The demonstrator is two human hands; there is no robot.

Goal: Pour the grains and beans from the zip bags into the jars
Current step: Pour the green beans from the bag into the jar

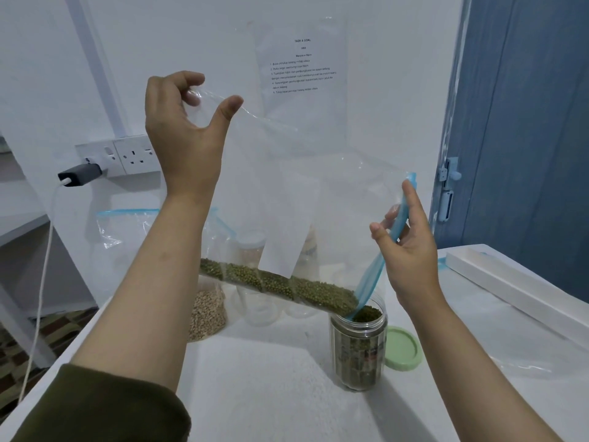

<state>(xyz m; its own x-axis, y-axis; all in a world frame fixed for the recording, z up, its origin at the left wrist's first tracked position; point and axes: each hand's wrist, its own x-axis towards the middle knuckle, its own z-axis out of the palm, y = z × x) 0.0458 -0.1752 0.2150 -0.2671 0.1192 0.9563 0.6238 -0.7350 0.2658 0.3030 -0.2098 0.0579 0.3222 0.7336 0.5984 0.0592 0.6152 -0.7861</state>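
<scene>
White wall [79,59] with a double socket [127,154] — blue door [526,122] right, possibly patterned floor [63,327].

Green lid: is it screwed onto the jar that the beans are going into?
No. The green lid lies flat on the table beside the jar, whose mouth is open under the zip bag.

Cool, even, dim-ish light; soft shadows on table [255,393]; wide-angle bending at edges; slight softness overall.

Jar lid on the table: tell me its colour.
Pale green lid, seen in the head view.
</scene>
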